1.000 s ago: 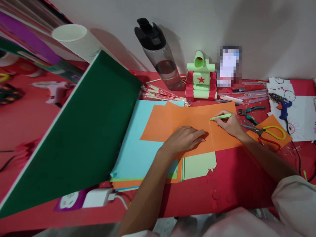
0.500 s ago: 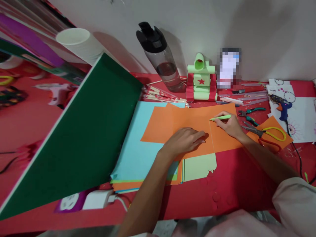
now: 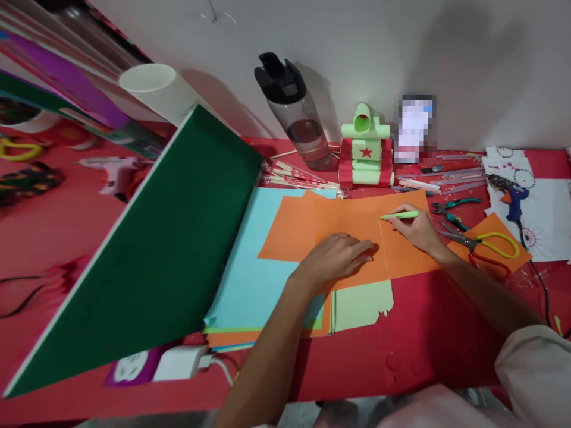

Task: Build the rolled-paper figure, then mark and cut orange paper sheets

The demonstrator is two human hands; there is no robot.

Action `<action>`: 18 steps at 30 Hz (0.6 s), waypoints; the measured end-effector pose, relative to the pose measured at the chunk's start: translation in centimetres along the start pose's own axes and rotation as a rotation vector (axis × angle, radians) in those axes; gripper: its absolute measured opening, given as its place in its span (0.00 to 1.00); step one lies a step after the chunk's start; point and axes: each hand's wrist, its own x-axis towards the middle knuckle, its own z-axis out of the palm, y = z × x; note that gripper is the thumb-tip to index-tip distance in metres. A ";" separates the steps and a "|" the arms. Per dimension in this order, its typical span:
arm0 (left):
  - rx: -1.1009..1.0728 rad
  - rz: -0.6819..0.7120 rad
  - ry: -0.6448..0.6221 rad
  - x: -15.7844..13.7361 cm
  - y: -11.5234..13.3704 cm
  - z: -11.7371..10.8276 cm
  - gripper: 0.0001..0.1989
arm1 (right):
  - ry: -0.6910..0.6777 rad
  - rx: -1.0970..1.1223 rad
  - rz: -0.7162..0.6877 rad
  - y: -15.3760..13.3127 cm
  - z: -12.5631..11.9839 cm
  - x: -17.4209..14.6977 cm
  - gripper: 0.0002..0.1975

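Orange paper (image 3: 352, 214) lies across a stack of coloured sheets, with light blue paper (image 3: 243, 267) on top of the stack. My left hand (image 3: 336, 255) rests flat on the orange paper, fingers stretched toward the right. Between the fingers of my right hand (image 3: 417, 229) is a light green pen (image 3: 404, 215), its tip at the upper end of a faint line on the orange paper. Under the paper's lower edge, a pale green sheet (image 3: 363, 304) with a ragged corner sticks out. Scissors (image 3: 479, 242) with yellow and red handles lie right of my right hand.
A green board (image 3: 147, 261) leans up at the left. Along the wall stand a water bottle (image 3: 298, 113), a green and red paper model (image 3: 366, 151) and a phone (image 3: 414, 128). Pliers (image 3: 455, 209) and a blue glue gun (image 3: 515, 196) lie at the right.
The view has shifted slightly, so the things appear a little lower and further right. Both hands and the pen keep nearly the same places on the orange paper.
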 end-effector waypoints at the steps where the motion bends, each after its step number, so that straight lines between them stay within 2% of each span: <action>1: -0.002 -0.004 -0.003 0.0 0.0 0.0 0.12 | 0.002 0.003 0.002 0.0 0.0 0.0 0.14; 18: 0.013 -0.010 -0.001 0.0 0.0 0.1 0.13 | -0.014 0.007 -0.003 0.4 0.0 0.1 0.13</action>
